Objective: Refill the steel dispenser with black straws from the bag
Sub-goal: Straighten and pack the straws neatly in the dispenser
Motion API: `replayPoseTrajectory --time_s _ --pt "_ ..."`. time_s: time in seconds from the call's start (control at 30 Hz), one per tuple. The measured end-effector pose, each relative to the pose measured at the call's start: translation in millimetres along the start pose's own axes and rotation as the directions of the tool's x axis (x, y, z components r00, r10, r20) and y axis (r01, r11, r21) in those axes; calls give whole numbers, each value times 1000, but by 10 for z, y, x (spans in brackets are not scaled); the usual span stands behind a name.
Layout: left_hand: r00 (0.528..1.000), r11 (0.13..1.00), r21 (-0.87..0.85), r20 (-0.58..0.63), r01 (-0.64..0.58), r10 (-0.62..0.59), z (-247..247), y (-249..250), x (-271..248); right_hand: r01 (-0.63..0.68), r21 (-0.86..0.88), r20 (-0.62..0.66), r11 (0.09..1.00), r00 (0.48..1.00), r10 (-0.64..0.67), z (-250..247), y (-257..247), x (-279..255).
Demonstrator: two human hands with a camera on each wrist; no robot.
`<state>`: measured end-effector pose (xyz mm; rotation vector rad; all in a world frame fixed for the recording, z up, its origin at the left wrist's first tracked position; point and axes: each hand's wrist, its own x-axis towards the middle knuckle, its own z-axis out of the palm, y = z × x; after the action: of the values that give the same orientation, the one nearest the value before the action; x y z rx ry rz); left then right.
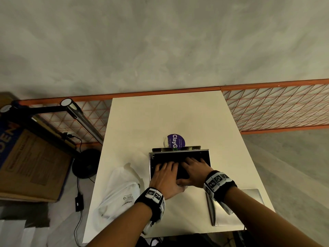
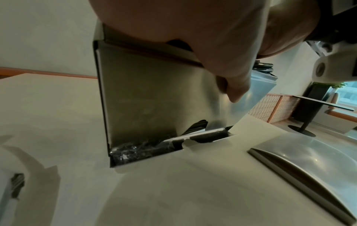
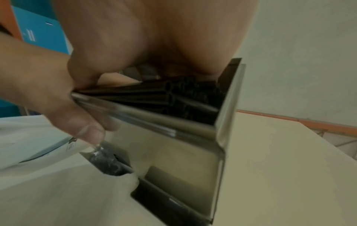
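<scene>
My left hand (image 1: 164, 177) lies over the near left part of the open top of the steel dispenser (image 1: 151, 158), fingers stretched flat on the black straws (image 1: 179, 158) inside, while its thumb hangs down outside the near wall. In the left wrist view that thumb (image 2: 234, 85) rests against the dispenser's polished face (image 2: 146, 97). My right hand (image 1: 195, 169) sits beside it, on the right, fingers also spread straight across the straws, pressing rather than gripping. The two hands touch at the near edge of the box. From the right wrist view, the straws (image 3: 185, 94) lie stacked lengthwise, their open ends showing just under the rim (image 3: 228, 97), and my left thumb (image 3: 85, 130) points down past the front.

The dispenser stands upright on the white table (image 1: 160, 118), roughly at its middle. At its base the slot (image 2: 146, 150) holds more straws. Just left of it lies the white plastic bag (image 1: 119, 191), crumpled, with printed text. To the near right lies a curved steel lid (image 1: 236, 207), apart from the box. Behind the dispenser, a purple round sticker (image 1: 176, 140) is stuck to the tabletop. An orange wire-mesh rail (image 1: 277, 106) runs along the far side, and a cardboard box (image 1: 30, 164) sits on the floor to the left.
</scene>
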<state>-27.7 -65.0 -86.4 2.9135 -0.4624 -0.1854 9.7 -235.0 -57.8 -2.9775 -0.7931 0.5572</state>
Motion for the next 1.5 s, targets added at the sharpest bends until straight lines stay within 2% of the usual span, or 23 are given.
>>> replayPoseTrajectory --time_s 0.1,0.27,0.43,0.57,0.73,1.0,1.13,1.37,1.5 --pt "999 1000 -15 35 16 -15 32 -8 20 -13 6 -9 1000 1000 13 -2 -21 -9" --pt "995 999 2 91 39 -39 34 -44 85 -1 -18 -104 1000 995 -1 39 -43 -71" --pt "999 999 15 28 34 -34 19 -13 43 -52 -16 -9 999 999 52 -49 -19 -46" --pt "1000 1000 8 24 19 -19 23 -14 2 -97 7 56 995 994 97 -43 4 -22" --pt "1000 1000 2 1 -6 6 60 -1 -78 -59 6 81 998 995 59 -5 24 28" --pt "997 999 31 -73 -21 23 53 14 -120 -55 -73 6 996 998 56 62 -32 -98" --pt "994 999 34 -105 -30 33 62 24 -153 -48 -26 9 999 999 48 47 -35 -147" --pt "970 988 -10 -193 -152 148 81 -14 -211 54 -10 -32 998 998 -54 54 66 4" --pt "986 993 -17 -127 -113 110 74 -33 -162 39 -46 -82 998 996 -43 74 63 98"
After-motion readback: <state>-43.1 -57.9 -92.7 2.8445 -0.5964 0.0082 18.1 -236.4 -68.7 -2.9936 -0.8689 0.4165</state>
